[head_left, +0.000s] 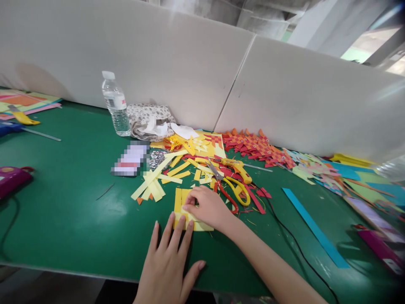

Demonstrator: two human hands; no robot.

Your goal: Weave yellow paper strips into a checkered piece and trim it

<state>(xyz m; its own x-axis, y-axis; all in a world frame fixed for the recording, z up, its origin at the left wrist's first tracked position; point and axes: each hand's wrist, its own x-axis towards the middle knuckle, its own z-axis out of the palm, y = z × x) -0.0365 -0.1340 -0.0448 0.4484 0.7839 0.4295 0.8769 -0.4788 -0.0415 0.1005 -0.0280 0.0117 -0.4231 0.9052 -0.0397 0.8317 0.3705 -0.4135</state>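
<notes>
Green table (76, 228), right hand (209, 207) on strips (178, 199), apparent pinch

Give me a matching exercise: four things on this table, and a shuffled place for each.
Things:
1. Left hand
2. Clear plastic water bottle with a white cap
3. Yellow glue gun
4. Long blue paper strip

Places:
A. Beside the spotted cloth bundle
B. Right of the black cord
C. Fingertips on crossed yellow paper strips
D. Among yellow and red paper scraps

Pairs: 1-C, 2-A, 3-D, 4-B
</notes>
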